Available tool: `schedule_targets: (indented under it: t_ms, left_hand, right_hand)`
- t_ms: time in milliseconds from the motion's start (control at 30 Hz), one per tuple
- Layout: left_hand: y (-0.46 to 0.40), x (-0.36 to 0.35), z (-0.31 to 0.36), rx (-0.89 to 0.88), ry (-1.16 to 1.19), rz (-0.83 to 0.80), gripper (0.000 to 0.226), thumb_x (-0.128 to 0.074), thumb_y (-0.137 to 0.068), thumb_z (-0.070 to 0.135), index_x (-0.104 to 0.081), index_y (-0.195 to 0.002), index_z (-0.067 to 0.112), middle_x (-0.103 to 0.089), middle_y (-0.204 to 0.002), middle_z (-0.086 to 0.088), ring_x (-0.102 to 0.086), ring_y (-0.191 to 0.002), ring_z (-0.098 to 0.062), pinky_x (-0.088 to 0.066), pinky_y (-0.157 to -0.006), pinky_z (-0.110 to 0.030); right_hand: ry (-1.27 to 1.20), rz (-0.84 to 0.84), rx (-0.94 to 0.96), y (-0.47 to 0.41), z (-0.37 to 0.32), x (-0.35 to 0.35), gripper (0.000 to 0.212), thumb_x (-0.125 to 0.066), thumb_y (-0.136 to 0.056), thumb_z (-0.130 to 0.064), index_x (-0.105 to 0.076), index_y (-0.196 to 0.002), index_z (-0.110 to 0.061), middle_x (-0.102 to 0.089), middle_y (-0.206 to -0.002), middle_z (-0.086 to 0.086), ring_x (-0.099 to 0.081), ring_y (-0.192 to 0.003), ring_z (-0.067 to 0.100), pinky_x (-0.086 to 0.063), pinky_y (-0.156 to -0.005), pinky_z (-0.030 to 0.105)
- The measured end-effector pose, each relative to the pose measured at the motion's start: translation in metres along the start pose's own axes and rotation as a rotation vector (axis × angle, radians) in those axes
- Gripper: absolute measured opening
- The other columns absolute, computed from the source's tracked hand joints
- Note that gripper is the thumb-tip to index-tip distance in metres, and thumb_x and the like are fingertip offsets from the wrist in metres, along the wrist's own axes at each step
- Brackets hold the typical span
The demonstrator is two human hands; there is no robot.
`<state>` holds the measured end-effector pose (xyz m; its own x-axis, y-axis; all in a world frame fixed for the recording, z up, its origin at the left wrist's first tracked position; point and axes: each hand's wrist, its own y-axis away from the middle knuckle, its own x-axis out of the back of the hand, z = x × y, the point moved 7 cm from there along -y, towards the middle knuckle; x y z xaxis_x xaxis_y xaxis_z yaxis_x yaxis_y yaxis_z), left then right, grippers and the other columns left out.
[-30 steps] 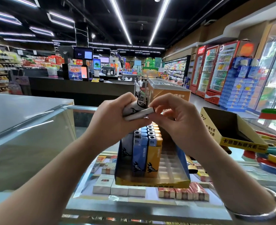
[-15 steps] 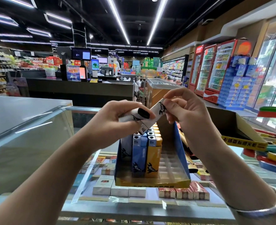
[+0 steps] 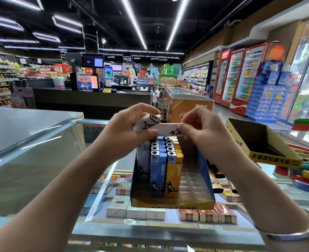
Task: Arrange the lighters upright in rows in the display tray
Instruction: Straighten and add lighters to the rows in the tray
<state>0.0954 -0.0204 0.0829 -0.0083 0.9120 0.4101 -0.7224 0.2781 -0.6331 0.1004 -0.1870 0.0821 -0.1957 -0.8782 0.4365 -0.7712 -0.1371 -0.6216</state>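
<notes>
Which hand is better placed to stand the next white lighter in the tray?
Right hand, probably: it pinches one white lighter directly above the display tray, while the left hand grips the others.

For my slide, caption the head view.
Both hands, left hand and right hand, hold white lighters above a part-filled display tray on a glass counter.

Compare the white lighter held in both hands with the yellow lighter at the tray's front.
The white lighter lies sideways in the air above the tray; the yellow lighter stands upright inside it. The white one is pinched by the left hand and right hand; the yellow one is untouched. Both carry a black animal print.
</notes>
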Motion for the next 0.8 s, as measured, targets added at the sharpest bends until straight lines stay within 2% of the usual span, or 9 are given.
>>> schedule_targets:
  t_ms: [133, 233, 300, 367, 433, 533, 633, 700, 800]
  left_hand:
    - [-0.001, 0.005, -0.009, 0.039, -0.065, 0.065, 0.034, -0.076, -0.067, 0.033, -0.057, -0.096, 0.035, -0.069, -0.081, 0.012, -0.065, -0.067, -0.008, -0.051, -0.058, -0.015]
    - [-0.001, -0.003, -0.002, -0.027, -0.017, -0.013, 0.041, -0.075, -0.062, 0.038, -0.055, -0.098, 0.033, -0.068, -0.076, 0.010, -0.063, -0.062, -0.007, -0.049, -0.055, -0.015]
    - [-0.002, -0.004, 0.002, -0.066, 0.030, -0.020, 0.040, -0.074, -0.063, 0.038, -0.056, -0.097, 0.030, -0.069, -0.077, 0.004, -0.065, -0.064, -0.010, -0.051, -0.057, -0.018]
    - [-0.003, 0.007, 0.003, -0.068, 0.045, 0.070, 0.034, -0.070, -0.065, 0.041, -0.058, -0.093, 0.025, -0.068, -0.077, -0.001, -0.064, -0.064, -0.009, -0.051, -0.056, -0.016]
    - [-0.004, 0.022, -0.006, 0.011, 0.066, 0.186, 0.024, -0.067, -0.071, 0.038, -0.059, -0.087, 0.022, -0.063, -0.065, 0.008, -0.056, -0.055, 0.002, -0.044, -0.049, -0.010]
    - [-0.004, 0.025, -0.031, 0.264, 0.142, 0.150, 0.010, -0.068, -0.078, 0.021, -0.064, -0.087, 0.022, -0.057, -0.062, 0.013, -0.050, -0.057, -0.004, -0.041, -0.049, -0.015]
    - [0.000, 0.012, -0.043, 0.405, 0.128, -0.015, 0.020, -0.065, -0.079, 0.011, -0.065, -0.092, 0.026, -0.057, -0.075, 0.002, -0.049, -0.067, -0.012, -0.041, -0.055, -0.023]
    - [0.002, 0.007, -0.046, 0.448, 0.135, -0.073, 0.021, -0.064, -0.079, 0.012, -0.065, -0.094, 0.027, -0.058, -0.078, 0.000, -0.050, -0.069, -0.013, -0.040, -0.056, -0.023]
    - [0.002, 0.006, -0.050, 0.482, 0.166, -0.083, 0.019, -0.066, -0.078, 0.013, -0.066, -0.090, 0.027, -0.061, -0.077, -0.001, -0.051, -0.065, -0.011, -0.041, -0.054, -0.021]
  right_hand:
    - [0.105, -0.073, 0.067, 0.001, -0.009, -0.001, 0.024, -0.068, -0.082, -0.013, -0.057, -0.089, -0.033, -0.060, -0.081, -0.011, -0.055, -0.073, -0.001, -0.043, -0.065, 0.009]
    - [0.165, -0.114, 0.138, 0.006, -0.017, -0.008, 0.032, -0.069, -0.081, -0.019, -0.062, -0.109, -0.032, -0.056, -0.086, -0.016, -0.050, -0.083, -0.004, -0.040, -0.071, 0.011]
    - [0.210, -0.087, 0.181, 0.008, -0.022, -0.009, 0.034, -0.067, -0.082, -0.023, -0.063, -0.115, -0.030, -0.051, -0.085, -0.017, -0.045, -0.083, -0.007, -0.037, -0.071, 0.007]
    - [0.188, -0.069, 0.184, 0.007, -0.024, -0.005, 0.044, -0.064, -0.085, -0.017, -0.055, -0.126, -0.029, -0.051, -0.087, -0.015, -0.046, -0.075, -0.009, -0.039, -0.066, 0.009]
    - [0.100, -0.042, 0.198, 0.006, -0.027, 0.002, 0.058, -0.058, -0.088, -0.007, -0.041, -0.135, -0.037, -0.050, -0.090, -0.014, -0.049, -0.072, -0.010, -0.043, -0.060, 0.008]
    - [-0.139, -0.033, 0.167, 0.006, -0.030, 0.009, 0.062, -0.051, -0.090, 0.000, -0.038, -0.126, -0.050, -0.048, -0.091, -0.013, -0.054, -0.074, -0.004, -0.053, -0.062, 0.016]
    - [-0.335, -0.012, 0.140, 0.005, -0.033, 0.011, 0.042, -0.050, -0.088, 0.005, -0.053, -0.106, -0.033, -0.056, -0.090, -0.009, -0.058, -0.074, 0.003, -0.057, -0.064, 0.029]
    - [-0.483, 0.053, 0.097, 0.005, -0.030, 0.015, 0.031, -0.055, -0.084, 0.005, -0.054, -0.092, -0.024, -0.061, -0.082, -0.008, -0.061, -0.076, 0.008, -0.055, -0.064, 0.026]
    - [-0.691, 0.068, 0.056, 0.007, -0.030, 0.016, 0.024, -0.062, -0.072, -0.003, -0.049, -0.087, -0.017, -0.066, -0.077, -0.004, -0.063, -0.070, 0.015, -0.053, -0.058, 0.023]
